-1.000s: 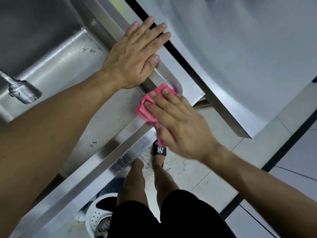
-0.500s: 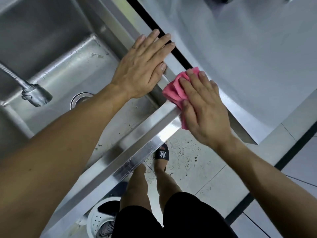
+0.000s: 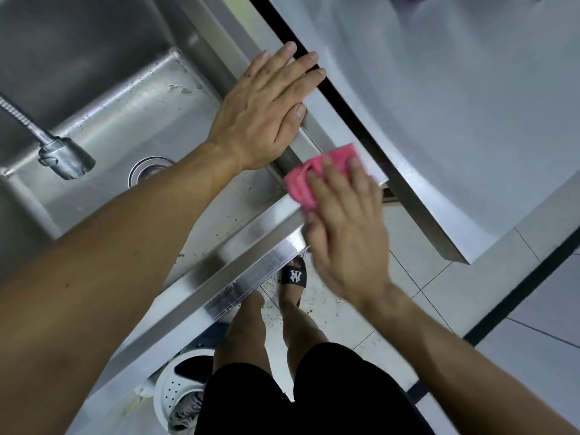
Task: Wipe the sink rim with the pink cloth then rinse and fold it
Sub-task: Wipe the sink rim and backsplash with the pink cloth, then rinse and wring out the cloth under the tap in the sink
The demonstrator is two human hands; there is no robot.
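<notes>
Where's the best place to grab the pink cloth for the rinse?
Pinch the bunched folds at its sink-side edge, coming from the basin side. The pink cloth lies crumpled on the sink rim corner under the right hand; that raised edge is exposed.

Crumpled pink cloth [image 3: 309, 178] bunched on the corner of the shiny steel sink rim [image 3: 251, 233], partly covered

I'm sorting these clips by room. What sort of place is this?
Probably a kitchen or scullery: a deep stainless steel sink with a pull-out spray tap, a tiled floor, and a white colander below the sink.
</notes>
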